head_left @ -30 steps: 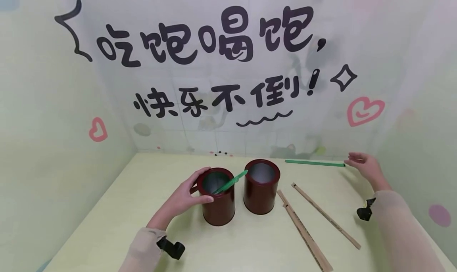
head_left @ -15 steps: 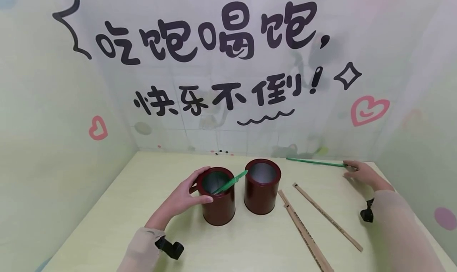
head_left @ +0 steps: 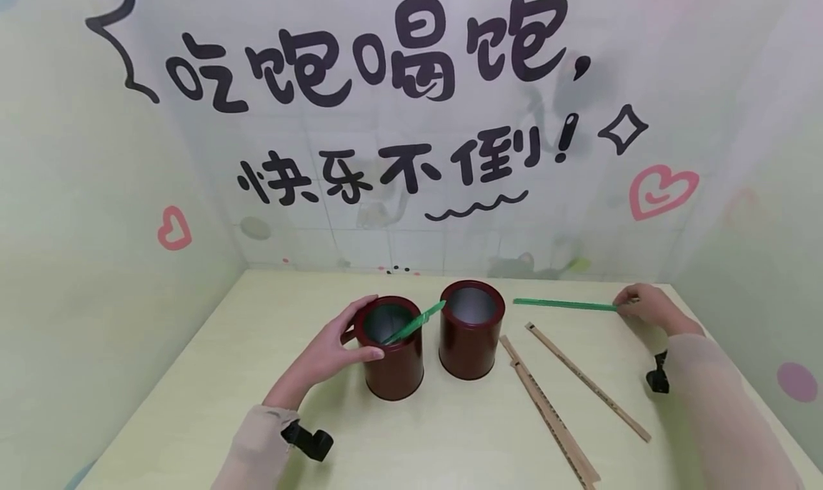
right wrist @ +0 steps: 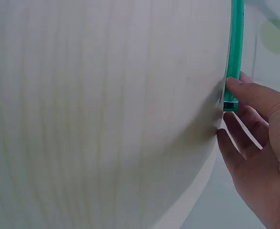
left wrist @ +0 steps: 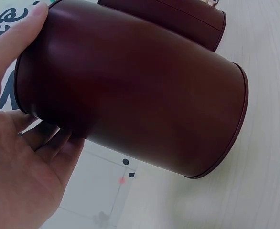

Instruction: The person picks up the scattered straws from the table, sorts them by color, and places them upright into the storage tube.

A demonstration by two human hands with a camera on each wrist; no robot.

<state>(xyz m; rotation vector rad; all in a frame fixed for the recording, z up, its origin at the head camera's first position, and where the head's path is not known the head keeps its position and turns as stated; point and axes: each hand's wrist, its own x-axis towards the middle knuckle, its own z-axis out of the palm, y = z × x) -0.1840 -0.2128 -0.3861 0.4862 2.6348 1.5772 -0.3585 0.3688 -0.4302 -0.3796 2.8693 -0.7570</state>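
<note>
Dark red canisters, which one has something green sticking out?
The canister the left hand grips: a green stick leans out of it; nothing sticks out of the other canister.

The person is wearing long, pale beige-pink sleeves, the left sleeve (head_left: 253,447) showing creases at its cuff and the right sleeve (head_left: 720,404) looking plain. The left hand (head_left: 326,351) and right hand (head_left: 656,311) are emerging bare. A black, angular left wrist camera (head_left: 310,443) is jutting out boxily; a black right wrist camera (head_left: 658,377) is peeking out beside the right cuff.
</note>
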